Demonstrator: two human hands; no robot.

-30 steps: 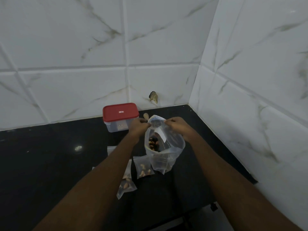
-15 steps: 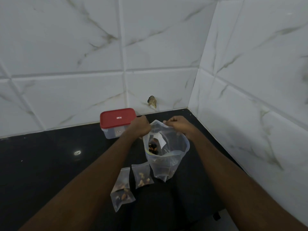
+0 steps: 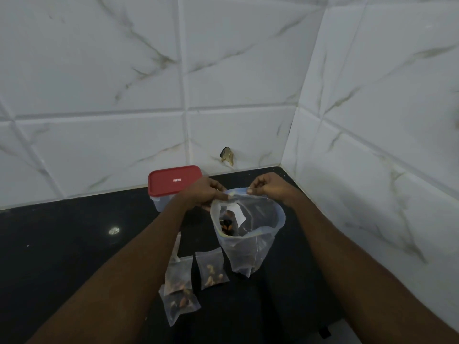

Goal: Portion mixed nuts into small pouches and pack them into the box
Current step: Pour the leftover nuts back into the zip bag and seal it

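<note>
Above the right part of the black desk [image 3: 62,244], a large clear zip bag [image 3: 248,244] hangs by its mouth from both hands. Its rim carries a thin bluish strip [image 3: 282,219]. The mouth gapes wide toward the camera, and the far edge of the rim is stretched in a line between the two hands. The film is slack and creased and tapers to a pointed lower corner close to the desk; whether it touches the surface is hard to tell. Inside, low against the bag's left wall, sits a small clump of mixed nuts [image 3: 227,225], brown and black, with a white slip [image 3: 237,212] just above them.

The left hand [image 3: 203,192] pinches the rim at its left end, fingers curled. The right hand [image 3: 269,187] pinches the right end, thumb and fingertips pressed on the strip.

Just left of the bag's lower end, three small clear pouches lie flat on the desk. The one with pale nuts [image 3: 211,268] is nearest the bag, a darker-filled one [image 3: 178,274] lies beside it, and a third [image 3: 180,306] overlaps that one's lower edge.

Behind the left hand stands the box [image 3: 159,203], clear-walled with its red lid [image 3: 173,180] on, at the foot of the white tiled wall [image 3: 99,83]. A chipped hole [image 3: 227,156] marks the wall to the box's right.
</note>
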